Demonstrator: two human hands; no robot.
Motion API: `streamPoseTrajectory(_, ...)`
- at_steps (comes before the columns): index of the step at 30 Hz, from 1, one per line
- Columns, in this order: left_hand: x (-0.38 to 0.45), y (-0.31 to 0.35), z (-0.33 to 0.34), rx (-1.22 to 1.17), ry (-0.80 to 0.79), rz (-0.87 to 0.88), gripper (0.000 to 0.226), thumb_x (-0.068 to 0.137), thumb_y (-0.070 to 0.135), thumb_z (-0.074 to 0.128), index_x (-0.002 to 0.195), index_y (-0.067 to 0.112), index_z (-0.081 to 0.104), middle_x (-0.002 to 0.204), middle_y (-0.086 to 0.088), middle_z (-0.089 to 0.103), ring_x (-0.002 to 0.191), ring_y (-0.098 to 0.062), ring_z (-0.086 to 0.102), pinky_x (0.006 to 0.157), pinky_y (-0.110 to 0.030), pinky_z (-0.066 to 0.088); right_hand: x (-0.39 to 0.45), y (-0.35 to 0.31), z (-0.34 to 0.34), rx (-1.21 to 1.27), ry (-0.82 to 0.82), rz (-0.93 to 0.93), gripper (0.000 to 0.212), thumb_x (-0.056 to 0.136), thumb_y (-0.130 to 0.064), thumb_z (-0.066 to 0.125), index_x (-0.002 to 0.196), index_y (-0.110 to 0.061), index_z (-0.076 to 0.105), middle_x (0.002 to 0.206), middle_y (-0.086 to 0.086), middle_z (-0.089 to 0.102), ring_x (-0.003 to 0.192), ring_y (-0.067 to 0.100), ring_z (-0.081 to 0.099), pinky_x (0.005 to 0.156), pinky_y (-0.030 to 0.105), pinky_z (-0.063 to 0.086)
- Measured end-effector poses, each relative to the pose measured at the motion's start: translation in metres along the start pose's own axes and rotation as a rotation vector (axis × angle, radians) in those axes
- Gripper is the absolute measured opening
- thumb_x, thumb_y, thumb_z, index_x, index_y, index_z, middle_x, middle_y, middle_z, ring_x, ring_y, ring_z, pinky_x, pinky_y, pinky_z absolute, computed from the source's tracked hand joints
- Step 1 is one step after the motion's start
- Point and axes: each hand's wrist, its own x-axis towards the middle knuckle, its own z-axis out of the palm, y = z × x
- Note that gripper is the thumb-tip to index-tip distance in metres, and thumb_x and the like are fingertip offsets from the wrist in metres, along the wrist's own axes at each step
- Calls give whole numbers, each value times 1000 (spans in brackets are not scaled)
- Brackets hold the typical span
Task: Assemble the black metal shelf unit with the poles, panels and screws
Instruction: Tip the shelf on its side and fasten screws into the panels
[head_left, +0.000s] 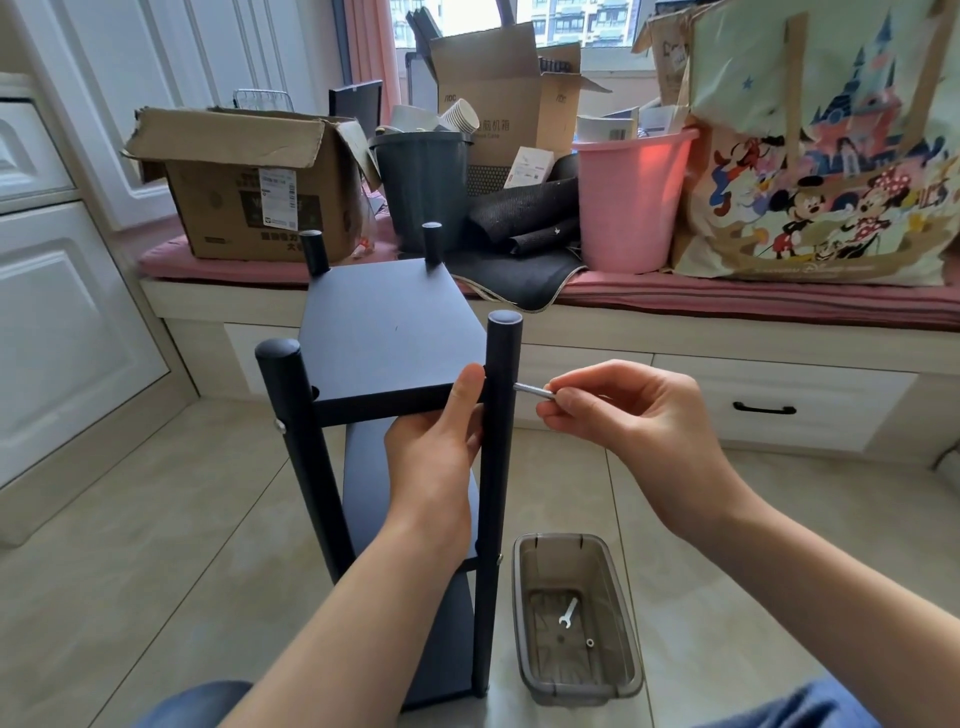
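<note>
Small, slick steel screw (534, 391) is pinched by right hand (623, 410) at its head end; stiff, light top panel (389, 332) is gripped by left hand (436, 457) beside front-right pole (500, 441).

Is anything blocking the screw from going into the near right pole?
Nothing visible. The screw, pinched by the right hand, already meets the pole; the left hand holds the top panel on the opposite side.

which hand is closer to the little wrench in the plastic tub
Left. The left hand grips the top panel; the right hand sits slightly farther from the wrench, up right.
</note>
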Motion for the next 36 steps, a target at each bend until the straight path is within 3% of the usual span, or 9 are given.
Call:
streamPoseTrajectory(22, 0, -1, -1, 2, -2, 7, 9, 90, 29, 68, 95, 21, 72, 95, 1, 79, 94, -21, 75, 98, -39, 55, 4, 7, 0, -112, -34, -133, 12, 81, 11, 69, 90, 3, 73, 84, 14, 75, 81, 25, 75, 77, 27, 59)
streamPoseTrajectory(36, -1, 0, -1, 2, -1, -3, 9, 90, 30, 68, 93, 23, 72, 97, -2, 78, 97, -24, 74, 102, -44, 53, 10, 13, 5, -129, -23, -170, 12, 81, 8, 71, 90, 2, 74, 83, 12, 75, 80, 24, 75, 77, 29, 60)
